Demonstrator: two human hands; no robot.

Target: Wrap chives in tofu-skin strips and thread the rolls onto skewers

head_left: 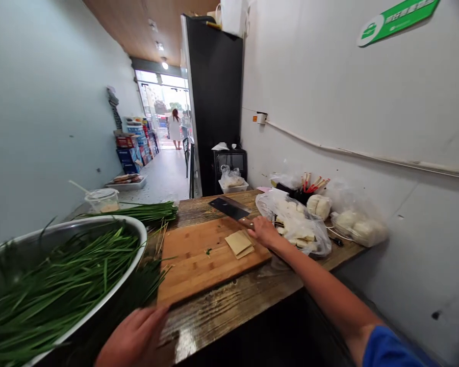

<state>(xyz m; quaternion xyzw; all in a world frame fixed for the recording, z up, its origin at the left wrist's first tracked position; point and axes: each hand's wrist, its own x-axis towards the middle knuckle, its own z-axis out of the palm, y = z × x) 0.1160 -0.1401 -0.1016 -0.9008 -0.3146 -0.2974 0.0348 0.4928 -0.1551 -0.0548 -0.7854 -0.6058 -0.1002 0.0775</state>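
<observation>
My right hand (264,232) is closed round the wooden handle of a cleaver (229,208). Its dark, wide blade points away to the left over the far edge of the wooden cutting board (195,270). Just below that hand, a small stack of thin square tofu sheets (238,243) rests on the board. A green scrap (208,251) lies near the board's middle. At the board's near left corner is my left hand (133,334), its fingers stretched out and holding nothing visible. Part of it is cut off by the frame.
To the left stands a large metal basin (139,229) full of garlic chives (95,270). More chives (153,211) lie behind it beside a lidded plastic tub (102,200). On the right are a plastic bag of pale pieces (296,224), skewers (313,183) and bagged white bundles (359,227).
</observation>
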